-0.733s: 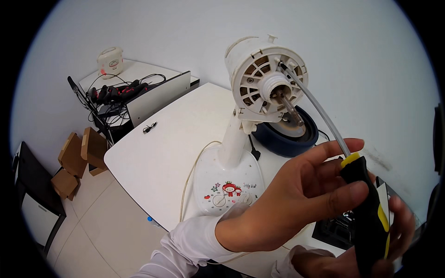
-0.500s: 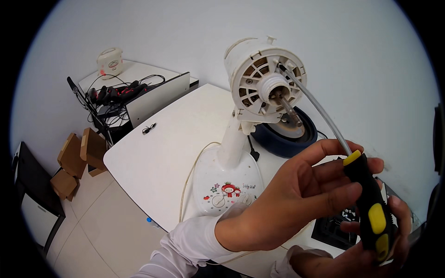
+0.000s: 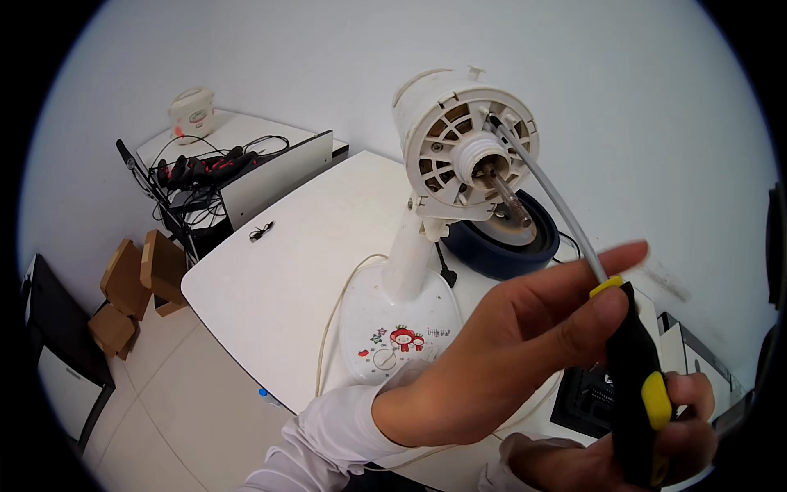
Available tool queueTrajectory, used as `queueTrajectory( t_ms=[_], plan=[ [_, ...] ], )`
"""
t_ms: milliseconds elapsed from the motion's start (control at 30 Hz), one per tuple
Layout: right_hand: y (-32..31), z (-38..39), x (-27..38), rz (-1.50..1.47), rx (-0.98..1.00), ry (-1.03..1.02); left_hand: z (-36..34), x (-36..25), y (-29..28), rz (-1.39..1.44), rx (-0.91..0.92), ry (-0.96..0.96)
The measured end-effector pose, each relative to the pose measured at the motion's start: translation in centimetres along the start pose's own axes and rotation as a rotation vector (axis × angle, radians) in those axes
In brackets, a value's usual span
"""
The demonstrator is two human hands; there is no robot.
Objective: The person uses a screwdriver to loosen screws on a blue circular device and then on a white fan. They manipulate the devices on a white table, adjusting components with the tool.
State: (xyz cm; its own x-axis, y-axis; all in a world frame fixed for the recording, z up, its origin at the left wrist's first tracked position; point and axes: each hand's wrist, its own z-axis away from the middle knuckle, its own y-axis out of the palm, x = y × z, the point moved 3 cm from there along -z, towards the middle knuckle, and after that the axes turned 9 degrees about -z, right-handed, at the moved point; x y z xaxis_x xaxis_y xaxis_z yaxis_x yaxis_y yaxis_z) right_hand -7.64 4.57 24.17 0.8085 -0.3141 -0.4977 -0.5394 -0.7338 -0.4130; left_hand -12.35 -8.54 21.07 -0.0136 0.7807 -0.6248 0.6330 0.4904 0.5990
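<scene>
A black and yellow screwdriver runs up to the white fan motor housing, its tip at a slot in the front grille, above the protruding metal shaft. My left hand is closed on the top of the handle, thumb pressed to it and index finger raised along it. Lower down, my right hand wraps the handle, partly hidden behind it. The fan's white pedestal base with printed figures and dials stands on the white table. Behind the housing lies a dark blue ring-shaped object.
A side desk holds a white appliance and tangled black-red tools and cables. A small cable lies on the table. Cardboard boxes are on the floor at left. A black tray sits behind my hands; a wall rises beyond.
The screwdriver handle has turned and moved slightly left, with both hands shifting along with it. My left index finger has lifted. The housing appears slightly further left in the view.
</scene>
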Motion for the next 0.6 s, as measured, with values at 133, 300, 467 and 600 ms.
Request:
queueTrajectory(
  t_ms=[133,300,467,600],
  plan=[
    [-1.3,0.5,0.0,-0.168,-0.1,0.227,-0.4,-0.5,0.5,-0.047,-0.01,0.057],
    [2.0,-0.6,1.7,-0.168,-0.406,0.695,-0.3,-0.8,0.3,-0.033,0.009,0.118],
    [0.6,0.3,1.3,-0.169,-0.276,0.662,-0.6,-0.7,0.6,-0.03,0.045,0.118],
    [0.2,0.1,-0.5,-0.251,-0.272,0.338,-0.7,-0.5,0.8,-0.044,0.031,0.081]
  ],
)
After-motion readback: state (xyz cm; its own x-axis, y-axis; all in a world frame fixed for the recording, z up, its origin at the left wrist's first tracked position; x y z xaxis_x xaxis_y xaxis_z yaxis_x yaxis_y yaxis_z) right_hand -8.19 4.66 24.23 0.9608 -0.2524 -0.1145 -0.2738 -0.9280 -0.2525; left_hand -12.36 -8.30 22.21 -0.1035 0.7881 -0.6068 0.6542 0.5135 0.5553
